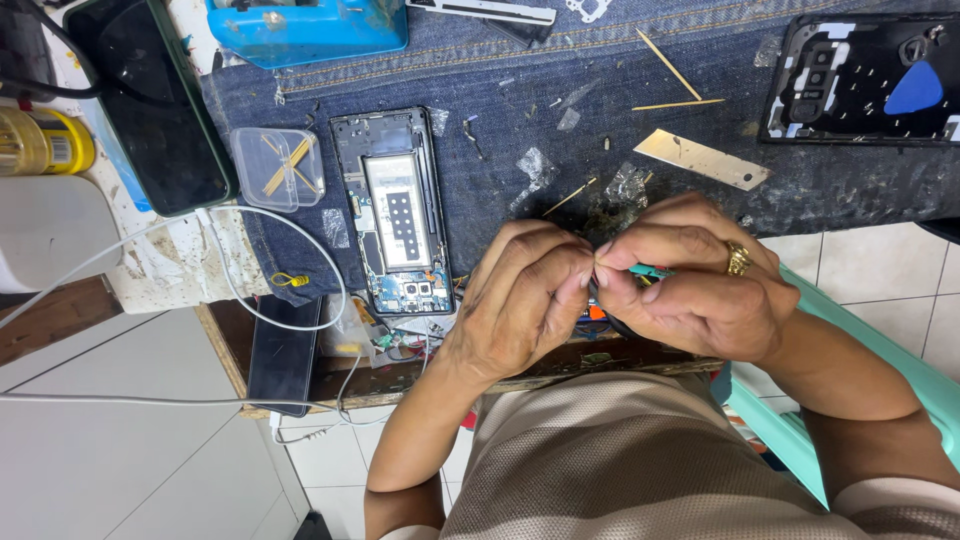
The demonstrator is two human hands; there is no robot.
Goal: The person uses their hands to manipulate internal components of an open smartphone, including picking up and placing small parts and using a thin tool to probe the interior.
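Both hands meet near the bench's near edge: the left hand (520, 295) and right hand (690, 280) pinch a teal tool (650, 271), perhaps tweezers. It could slip onto the opened phone (395, 210) at left.

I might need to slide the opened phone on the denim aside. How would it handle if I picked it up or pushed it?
The opened phone looks thin, flat and stiff, so it should slide rather than roll or tip. The denim cloth would probably drag on it. Its circuitry is exposed, so it seems fragile; gripping the frame edges seems safer.
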